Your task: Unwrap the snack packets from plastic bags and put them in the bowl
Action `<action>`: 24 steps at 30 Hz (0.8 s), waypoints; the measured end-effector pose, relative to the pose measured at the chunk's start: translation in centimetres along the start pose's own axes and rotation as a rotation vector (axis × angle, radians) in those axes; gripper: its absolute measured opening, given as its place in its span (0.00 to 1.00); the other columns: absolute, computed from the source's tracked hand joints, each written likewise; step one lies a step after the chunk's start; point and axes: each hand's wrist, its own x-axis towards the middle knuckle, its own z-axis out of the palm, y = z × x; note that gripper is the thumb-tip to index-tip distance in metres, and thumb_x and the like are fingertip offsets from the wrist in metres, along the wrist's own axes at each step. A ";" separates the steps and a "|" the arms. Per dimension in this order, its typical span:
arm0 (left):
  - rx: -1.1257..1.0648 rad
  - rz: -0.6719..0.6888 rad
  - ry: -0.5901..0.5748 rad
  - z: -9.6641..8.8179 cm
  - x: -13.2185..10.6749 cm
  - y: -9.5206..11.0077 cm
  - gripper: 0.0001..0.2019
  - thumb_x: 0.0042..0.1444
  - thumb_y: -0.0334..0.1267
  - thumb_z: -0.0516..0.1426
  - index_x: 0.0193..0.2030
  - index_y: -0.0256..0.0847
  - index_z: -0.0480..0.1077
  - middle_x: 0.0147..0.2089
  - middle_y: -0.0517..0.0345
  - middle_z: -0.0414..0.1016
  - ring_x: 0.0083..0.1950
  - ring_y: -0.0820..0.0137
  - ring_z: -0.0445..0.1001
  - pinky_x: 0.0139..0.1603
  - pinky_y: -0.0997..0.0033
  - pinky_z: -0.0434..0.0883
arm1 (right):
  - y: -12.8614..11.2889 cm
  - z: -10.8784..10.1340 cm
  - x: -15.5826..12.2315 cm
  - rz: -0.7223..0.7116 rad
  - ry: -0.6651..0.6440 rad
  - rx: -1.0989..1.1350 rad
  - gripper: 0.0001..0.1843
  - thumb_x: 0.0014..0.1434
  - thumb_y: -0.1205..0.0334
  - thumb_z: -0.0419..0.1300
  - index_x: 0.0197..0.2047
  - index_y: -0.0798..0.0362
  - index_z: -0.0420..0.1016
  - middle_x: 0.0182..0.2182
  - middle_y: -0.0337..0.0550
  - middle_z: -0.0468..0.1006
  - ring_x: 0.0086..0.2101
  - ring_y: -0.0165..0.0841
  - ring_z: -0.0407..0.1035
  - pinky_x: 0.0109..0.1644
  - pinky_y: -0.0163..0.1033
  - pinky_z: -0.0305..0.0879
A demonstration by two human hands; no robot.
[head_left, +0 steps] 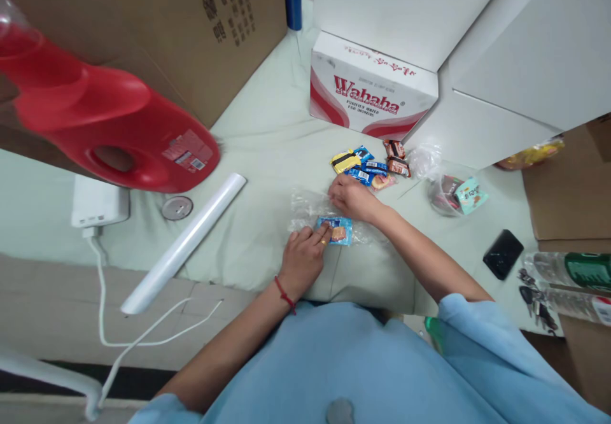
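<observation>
My left hand [303, 257] rests on the pale green cloth with its fingertips pressed on a small blue snack packet [337, 230] that lies inside a clear plastic bag [305, 206]. My right hand [352, 197] lies just beyond it, fingers curled on the far edge of that bag, next to a pile of several small snack packets [367, 166] in blue, yellow and brown. A red string circles my left wrist.
A red detergent jug [102, 128] lies at the left, with a white power bank [99, 202], its cable and a white roll [186, 240] nearby. A Wahaha carton [372, 90] and white boxes stand behind. A second bag of snacks [453, 193], a black phone [503, 254], keys and bottles lie right.
</observation>
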 end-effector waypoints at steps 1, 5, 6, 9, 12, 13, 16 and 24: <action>-0.011 0.001 0.002 0.1 0.0 0.0 0.26 0.67 0.29 0.48 0.68 0.48 0.72 0.69 0.51 0.75 0.51 0.54 0.73 0.49 0.48 0.67 | -0.7 -0.2 -1.1 -0.034 -0.002 -0.006 0.10 0.70 0.65 0.56 0.46 0.55 0.80 0.47 0.52 0.76 0.44 0.39 0.69 0.49 0.40 0.63; -0.049 -0.025 -0.004 0.4 0.1 -0.5 0.21 0.68 0.31 0.49 0.59 0.44 0.79 0.55 0.44 0.83 0.50 0.54 0.74 0.51 0.50 0.68 | -3.5 0.8 -5.6 -0.182 -0.104 -0.005 0.13 0.74 0.64 0.54 0.54 0.50 0.78 0.44 0.46 0.77 0.39 0.36 0.69 0.40 0.38 0.60; -0.069 -0.033 -0.007 0.5 0.1 -0.8 0.20 0.68 0.30 0.50 0.57 0.44 0.80 0.52 0.44 0.84 0.51 0.54 0.75 0.52 0.50 0.68 | -4.0 1.5 -6.4 -0.189 -0.109 0.016 0.15 0.74 0.65 0.53 0.58 0.48 0.77 0.45 0.46 0.77 0.40 0.36 0.70 0.40 0.37 0.60; -0.242 -0.009 0.003 0.7 -0.4 -2.5 0.21 0.64 0.29 0.52 0.56 0.48 0.80 0.55 0.49 0.84 0.54 0.56 0.76 0.55 0.50 0.71 | -4.5 3.9 -8.1 -0.135 -0.089 0.079 0.22 0.74 0.67 0.50 0.66 0.47 0.72 0.47 0.46 0.77 0.41 0.36 0.70 0.42 0.38 0.62; -0.529 -0.140 0.153 0.5 -1.3 -5.1 0.21 0.65 0.31 0.49 0.56 0.49 0.79 0.58 0.53 0.82 0.57 0.61 0.77 0.60 0.52 0.73 | -4.3 5.7 -8.7 -0.111 -0.089 0.121 0.25 0.73 0.70 0.50 0.68 0.47 0.72 0.46 0.46 0.76 0.40 0.37 0.68 0.44 0.38 0.64; -0.585 -0.247 0.228 0.4 -1.6 -6.0 0.21 0.65 0.33 0.50 0.57 0.48 0.79 0.58 0.52 0.82 0.58 0.61 0.77 0.60 0.53 0.74 | -4.2 6.0 -8.7 -0.107 -0.090 0.136 0.25 0.72 0.71 0.50 0.68 0.46 0.72 0.45 0.45 0.76 0.40 0.36 0.68 0.44 0.38 0.64; -0.579 -0.464 0.335 -0.4 -1.5 -7.8 0.27 0.61 0.40 0.58 0.68 0.45 0.70 0.67 0.48 0.74 0.65 0.56 0.73 0.64 0.51 0.73 | -4.3 6.1 -8.6 -0.086 -0.089 0.211 0.25 0.72 0.71 0.51 0.66 0.46 0.75 0.45 0.45 0.76 0.41 0.36 0.68 0.45 0.38 0.65; -0.759 -0.137 0.102 -1.5 2.2 -7.1 0.19 0.59 0.40 0.59 0.57 0.45 0.78 0.50 0.50 0.80 0.63 0.57 0.73 0.69 0.49 0.69 | -4.8 4.5 -8.1 -0.059 -0.157 0.248 0.27 0.68 0.75 0.51 0.64 0.48 0.77 0.45 0.46 0.76 0.41 0.36 0.68 0.47 0.38 0.66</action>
